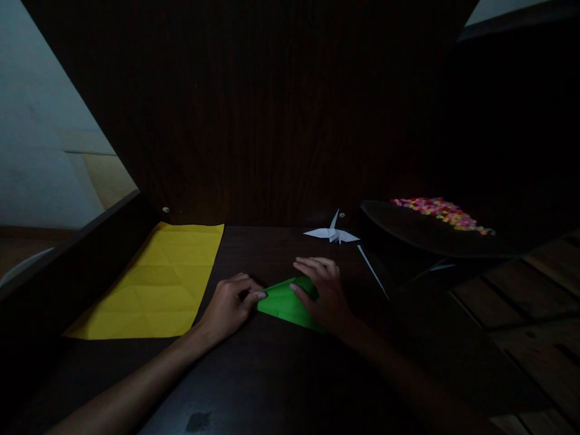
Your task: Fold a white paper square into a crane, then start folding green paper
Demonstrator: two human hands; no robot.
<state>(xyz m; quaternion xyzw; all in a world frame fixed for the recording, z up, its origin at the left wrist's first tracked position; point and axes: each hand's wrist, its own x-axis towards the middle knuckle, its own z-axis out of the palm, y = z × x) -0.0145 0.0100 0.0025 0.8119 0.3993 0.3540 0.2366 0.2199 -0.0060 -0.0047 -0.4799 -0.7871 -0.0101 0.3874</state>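
Left hand (229, 305) pins the folded green paper (285, 305) by fingertip while the right hand (324, 293) lies flat on it, neither grip closed; creasing demands firm, even pressure against the worktop (272, 374).

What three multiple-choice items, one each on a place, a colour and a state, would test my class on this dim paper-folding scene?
1. Where does the creased yellow paper sheet lie?
A. left of both hands
B. right of both hands
C. under the white folded paper crane

2. What colour is the folded paper under the hands?
A. red
B. green
C. blue

3. How is the green folded paper kept?
A. lifted in the air
B. crumpled into a ball
C. pressed flat on the dark wooden table

Key: 1 A, it lies beyond the left hand. 2 B, green shows between the hands. 3 C, the left hand and right hand rest their fingers on it.
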